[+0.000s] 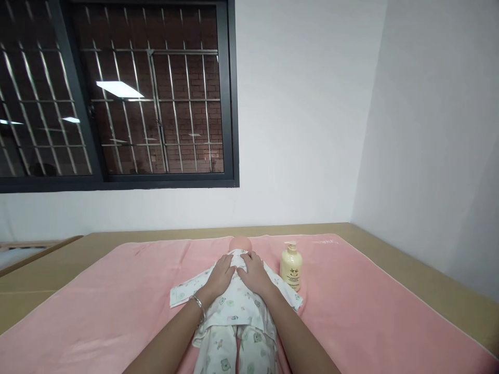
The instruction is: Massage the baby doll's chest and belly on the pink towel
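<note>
doll [236, 306] | under left hand [220, 275], right hand [255, 272] | both spread flat, gripping nothing

Pink mat [382, 322], white animal-print pajamas [234, 307], yellow bottle [291, 266]

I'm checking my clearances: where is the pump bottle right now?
In the head view, the yellow pump bottle stands upright, right of centre, on the pink mat, beside an outspread patterned sleeve and to the right of the right hand.
</note>
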The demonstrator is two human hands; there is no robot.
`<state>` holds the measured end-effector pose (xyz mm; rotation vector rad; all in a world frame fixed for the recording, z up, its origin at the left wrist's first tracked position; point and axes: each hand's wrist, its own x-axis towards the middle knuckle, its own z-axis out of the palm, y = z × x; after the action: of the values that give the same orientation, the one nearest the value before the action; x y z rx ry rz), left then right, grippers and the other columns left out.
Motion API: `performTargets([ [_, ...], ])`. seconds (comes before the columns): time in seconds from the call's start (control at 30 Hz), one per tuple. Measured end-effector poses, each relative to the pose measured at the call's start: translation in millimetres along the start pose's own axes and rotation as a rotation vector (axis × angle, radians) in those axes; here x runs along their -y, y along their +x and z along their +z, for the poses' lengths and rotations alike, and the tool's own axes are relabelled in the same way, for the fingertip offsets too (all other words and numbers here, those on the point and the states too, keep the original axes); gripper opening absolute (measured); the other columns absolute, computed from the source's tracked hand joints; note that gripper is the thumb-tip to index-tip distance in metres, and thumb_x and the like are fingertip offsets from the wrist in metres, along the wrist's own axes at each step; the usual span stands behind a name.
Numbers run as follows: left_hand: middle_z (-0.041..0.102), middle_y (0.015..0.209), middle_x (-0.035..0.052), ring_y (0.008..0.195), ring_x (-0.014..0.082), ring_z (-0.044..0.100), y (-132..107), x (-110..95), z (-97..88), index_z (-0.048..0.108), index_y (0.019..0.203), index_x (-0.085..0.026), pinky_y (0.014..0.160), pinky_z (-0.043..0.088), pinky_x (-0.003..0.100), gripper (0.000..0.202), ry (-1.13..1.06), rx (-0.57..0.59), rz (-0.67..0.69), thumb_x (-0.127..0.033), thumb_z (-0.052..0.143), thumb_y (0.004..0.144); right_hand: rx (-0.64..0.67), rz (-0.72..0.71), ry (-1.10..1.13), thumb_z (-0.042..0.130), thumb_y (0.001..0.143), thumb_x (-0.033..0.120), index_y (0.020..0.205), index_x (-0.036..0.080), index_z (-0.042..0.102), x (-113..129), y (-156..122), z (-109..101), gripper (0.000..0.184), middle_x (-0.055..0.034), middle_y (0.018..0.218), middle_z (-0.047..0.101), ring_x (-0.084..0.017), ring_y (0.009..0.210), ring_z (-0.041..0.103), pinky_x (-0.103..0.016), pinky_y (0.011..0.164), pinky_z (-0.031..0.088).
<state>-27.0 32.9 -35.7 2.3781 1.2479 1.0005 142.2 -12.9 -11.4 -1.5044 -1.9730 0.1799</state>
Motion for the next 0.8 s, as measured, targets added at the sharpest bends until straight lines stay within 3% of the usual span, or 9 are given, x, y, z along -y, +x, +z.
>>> performTargets([
  [0.2, 0.058, 0.132, 0.0115, 0.124, 0.0236, 0.051, -2, -1, 8.0, 0.052, 0.129, -0.018, 0.107, 0.038, 0.042, 0.045, 0.033, -0.054, -0.081, -0.033, 0.038, 0.089, 0.069, 0.035, -0.064, 0.040, 0.093, 0.042, 0.139, 0.024, 0.043, 0, 1, 5, 0.050, -0.0133, 0.149, 0.037, -0.029, 0.138, 0.031, -0.056, 0.109, 0.020],
  [0.37, 0.055, 0.138, 0.0108, 0.130, 0.0222, 0.047, -7, 1, 12.6, 0.050, 0.134, -0.019, 0.112, 0.035, 0.043, 0.047, 0.045, -0.107, -0.070, -0.034, 0.036, 0.092, 0.091, 0.085, -0.101, 0.034, 0.096, 0.043, 0.145, 0.022, 0.038, 2, -2, 5, 0.054, -0.0138, 0.154, 0.033, -0.027, 0.143, 0.024, -0.053, 0.112, 0.017],
  [0.67, 0.057, 0.137, 0.0108, 0.129, 0.0216, 0.049, -23, 3, 0.8, 0.052, 0.133, -0.018, 0.112, 0.035, 0.042, 0.051, 0.061, -0.121, -0.091, -0.046, 0.030, 0.097, 0.074, 0.010, -0.090, 0.023, 0.101, 0.046, 0.147, 0.024, 0.037, -14, -25, -5, 0.053, -0.0054, 0.155, 0.033, -0.018, 0.145, 0.022, -0.042, 0.117, 0.012],
  [0.8, 0.055, 0.139, 0.0092, 0.134, 0.0220, 0.043, -37, 7, -6.9, 0.051, 0.133, -0.021, 0.117, 0.025, 0.046, 0.050, 0.146, -0.125, -0.067, -0.045, 0.025, 0.098, 0.051, 0.016, -0.141, 0.020, 0.101, 0.044, 0.148, 0.021, 0.035, -15, -40, -10, 0.054, -0.0066, 0.157, 0.029, -0.020, 0.146, 0.018, -0.043, 0.118, 0.011],
])
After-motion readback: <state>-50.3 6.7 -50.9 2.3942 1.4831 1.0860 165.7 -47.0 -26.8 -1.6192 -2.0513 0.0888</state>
